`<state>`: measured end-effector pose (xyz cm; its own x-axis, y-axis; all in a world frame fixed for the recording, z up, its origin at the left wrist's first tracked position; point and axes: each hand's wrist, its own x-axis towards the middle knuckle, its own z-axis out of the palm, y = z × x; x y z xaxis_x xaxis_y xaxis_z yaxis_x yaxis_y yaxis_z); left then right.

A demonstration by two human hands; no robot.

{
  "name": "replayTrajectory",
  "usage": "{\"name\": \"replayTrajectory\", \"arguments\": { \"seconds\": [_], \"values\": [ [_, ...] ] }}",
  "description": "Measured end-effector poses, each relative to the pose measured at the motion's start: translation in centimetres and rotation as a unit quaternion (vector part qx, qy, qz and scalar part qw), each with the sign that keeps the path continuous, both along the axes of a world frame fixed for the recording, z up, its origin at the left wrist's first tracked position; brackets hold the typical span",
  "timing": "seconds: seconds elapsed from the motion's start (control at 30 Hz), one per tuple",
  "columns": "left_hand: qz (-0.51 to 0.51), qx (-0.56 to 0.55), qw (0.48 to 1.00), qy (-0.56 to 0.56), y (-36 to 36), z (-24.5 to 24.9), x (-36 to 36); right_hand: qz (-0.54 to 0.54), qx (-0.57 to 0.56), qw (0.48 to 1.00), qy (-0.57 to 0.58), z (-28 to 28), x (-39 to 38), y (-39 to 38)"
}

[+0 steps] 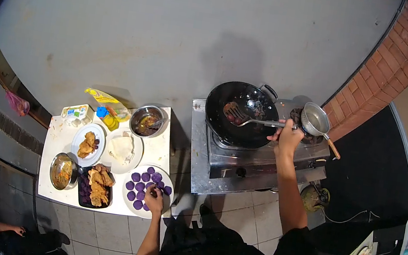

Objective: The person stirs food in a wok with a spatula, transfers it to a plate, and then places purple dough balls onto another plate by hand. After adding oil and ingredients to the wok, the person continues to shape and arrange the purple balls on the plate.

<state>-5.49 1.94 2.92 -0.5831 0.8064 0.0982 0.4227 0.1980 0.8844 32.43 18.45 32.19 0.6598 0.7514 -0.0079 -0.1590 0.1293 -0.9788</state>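
Observation:
My right hand (288, 138) is wrapped round the handle of a slotted spatula (262, 122). The spatula's head rests inside a black wok (245, 133) on the stove, against a few small dark reddish-brown lumps (232, 111). On the table to the left, my left hand (154, 202) reaches over the near right part of a white plate (148, 214) that holds several purple balls (140, 186). Its fingers are pinched together around something small and dark, which I cannot make out.
A steel pot (315, 119) with a wooden handle sits right of the wok on the stove (229, 170). Fried food (100, 186) in a black tray, steel bowls (63, 171), a white plate (134, 162) and an oil bottle (107, 119) crowd the table. Another person's hand (19, 230) shows lower left.

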Motion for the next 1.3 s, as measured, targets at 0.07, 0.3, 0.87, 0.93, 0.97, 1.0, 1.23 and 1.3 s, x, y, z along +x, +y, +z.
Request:
{"name": "replayTrajectory", "arguments": {
  "seconds": [0.07, 0.3, 0.87, 0.93, 0.97, 1.0, 1.23, 1.3],
  "values": [
    [-0.005, -0.005, 1.000, 0.025, 0.1, 0.5, -0.4, 0.004, 0.006, 1.000, 0.009, 0.7, -0.7, -0.1],
    [-0.033, -0.007, 0.999, -0.010, 0.2, -0.2, -2.0, 0.012, 0.008, 1.000, -0.004, 2.5, -3.8, -0.3],
    [-0.130, 0.037, 0.988, -0.071, -1.8, 1.3, -7.1, 0.119, 0.037, 0.992, 0.011, 4.4, -18.7, 0.3],
    [-0.143, 0.022, 0.985, -0.092, -2.1, 1.5, -7.9, 0.141, 0.050, 0.989, 0.015, 3.6, -20.8, 0.7],
    [-0.151, 0.019, 0.984, -0.093, -2.1, 0.8, -8.5, 0.147, 0.044, 0.988, 0.019, 3.4, -22.2, 0.9],
    [-0.159, 0.016, 0.983, -0.095, -2.2, 0.8, -8.9, 0.152, 0.038, 0.987, 0.024, 3.2, -23.5, 1.0],
    [-0.200, 0.009, 0.970, -0.139, -2.3, -0.2, -10.8, 0.194, 0.051, 0.979, 0.048, 1.1, -32.6, 2.2],
    [-0.212, -0.001, 0.966, -0.152, -2.2, 0.1, -11.0, 0.212, 0.065, 0.974, 0.045, 0.2, -35.0, 2.8]
  ]
}}
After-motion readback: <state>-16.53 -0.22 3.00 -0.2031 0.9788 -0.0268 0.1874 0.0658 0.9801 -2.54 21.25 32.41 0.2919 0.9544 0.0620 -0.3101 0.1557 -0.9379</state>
